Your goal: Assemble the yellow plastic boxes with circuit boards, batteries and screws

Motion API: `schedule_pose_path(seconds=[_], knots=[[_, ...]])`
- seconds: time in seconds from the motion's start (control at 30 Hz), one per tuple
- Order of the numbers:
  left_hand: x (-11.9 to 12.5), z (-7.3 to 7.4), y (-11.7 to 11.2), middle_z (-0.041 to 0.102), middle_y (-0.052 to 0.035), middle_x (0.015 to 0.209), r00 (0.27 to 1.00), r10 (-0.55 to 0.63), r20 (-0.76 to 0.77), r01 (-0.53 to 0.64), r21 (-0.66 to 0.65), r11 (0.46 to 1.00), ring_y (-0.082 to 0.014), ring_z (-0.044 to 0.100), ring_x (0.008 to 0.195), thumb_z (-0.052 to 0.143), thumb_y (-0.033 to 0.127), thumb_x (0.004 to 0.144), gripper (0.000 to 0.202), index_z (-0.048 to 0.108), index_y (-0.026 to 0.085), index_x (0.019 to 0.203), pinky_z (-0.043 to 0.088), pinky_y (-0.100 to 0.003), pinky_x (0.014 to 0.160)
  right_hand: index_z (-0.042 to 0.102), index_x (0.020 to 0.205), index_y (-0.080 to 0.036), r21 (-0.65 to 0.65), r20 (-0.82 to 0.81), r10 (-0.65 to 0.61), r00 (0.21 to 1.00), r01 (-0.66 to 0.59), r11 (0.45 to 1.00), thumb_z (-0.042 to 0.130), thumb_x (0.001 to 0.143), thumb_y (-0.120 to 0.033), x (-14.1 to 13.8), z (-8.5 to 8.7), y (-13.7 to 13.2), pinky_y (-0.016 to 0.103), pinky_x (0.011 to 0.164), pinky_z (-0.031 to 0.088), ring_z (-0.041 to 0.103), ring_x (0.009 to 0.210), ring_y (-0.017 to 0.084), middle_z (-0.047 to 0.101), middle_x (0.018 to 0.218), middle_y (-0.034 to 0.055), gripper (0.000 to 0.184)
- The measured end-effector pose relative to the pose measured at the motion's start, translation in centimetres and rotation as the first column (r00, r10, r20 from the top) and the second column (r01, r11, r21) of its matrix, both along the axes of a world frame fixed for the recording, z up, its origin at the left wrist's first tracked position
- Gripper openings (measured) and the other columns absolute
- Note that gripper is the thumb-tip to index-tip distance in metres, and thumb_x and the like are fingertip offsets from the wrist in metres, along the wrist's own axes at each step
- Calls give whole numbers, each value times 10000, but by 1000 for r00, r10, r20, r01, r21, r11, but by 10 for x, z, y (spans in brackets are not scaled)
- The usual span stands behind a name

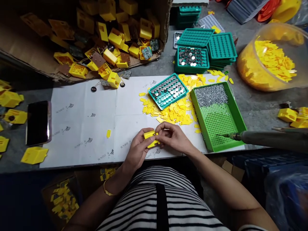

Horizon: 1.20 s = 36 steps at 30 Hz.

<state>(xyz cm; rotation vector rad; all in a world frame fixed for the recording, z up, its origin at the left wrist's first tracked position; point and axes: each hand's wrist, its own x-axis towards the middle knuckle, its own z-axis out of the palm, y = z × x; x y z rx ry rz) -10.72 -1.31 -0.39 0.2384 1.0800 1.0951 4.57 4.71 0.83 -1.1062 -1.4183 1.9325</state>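
Observation:
My left hand (pixel 139 146) is closed around a small yellow plastic casing (pixel 149 135) held just above the white sheet. The fingers of my right hand (pixel 172 136) are pinched together at the casing's right end, by a small dark spot; whatever they grip is hidden. Beyond my hands lies a teal tray (pixel 160 98) with rows of silver button cells. Loose flat yellow pieces (pixel 176 112) are heaped around it. A green perforated bin (pixel 211 120) of small metal screws stands to the right.
An electric screwdriver (pixel 262 138) reaches over the green bin from the right. A cardboard box (pixel 166 25) of yellow casings stands at back left. Stacked teal trays (pixel 222 48) and a clear tub (pixel 245 64) sit at back right. A phone (pixel 38 123) lies left.

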Motion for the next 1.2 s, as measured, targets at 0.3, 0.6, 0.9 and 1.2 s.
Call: schedule_pose_path(seconds=[0.3, 0.6, 0.9, 1.2], knots=[[-6, 8, 7, 729, -131, 1044, 990, 69, 121, -54, -122, 991, -275, 696, 1017, 630, 245, 808, 330, 595, 151, 1122, 514, -435, 937, 712, 976, -218, 658, 670, -291, 683, -364, 660, 540, 925, -311, 11, -6, 33, 272, 594, 360, 587, 811, 178, 665, 907, 58, 202], [-5, 7, 10, 698, -126, 1131, 963, 207, 174, -186, -127, 974, -251, 609, 1183, 523, 216, 893, 240, 583, 141, 1113, 448, -447, 1052, 682, 928, -181, 561, 336, -136, 932, -82, 824, 665, 854, -333, 2, -7, -7, 243, 625, 453, 587, 704, 120, 680, 854, 32, 171], [3, 10, 8, 657, -105, 1256, 961, 214, 175, -215, -13, 977, -247, 547, 1269, 547, 273, 890, 259, 583, 198, 1135, 413, -436, 1071, 683, 976, -153, -113, 48, -162, 986, 166, 980, 760, 727, -446, -14, -12, -16, 234, 534, 530, 646, 629, 128, 713, 805, 44, 392], [11, 12, 3, 648, -58, 1286, 977, 191, 92, -202, 129, 971, -225, 491, 1325, 573, 338, 891, 257, 597, 271, 1138, 382, -405, 1087, 714, 861, -174, -222, -128, -295, 947, 262, 939, 808, 676, -410, -17, -13, -21, 187, 518, 503, 599, 621, 94, 669, 727, 1, 314]])
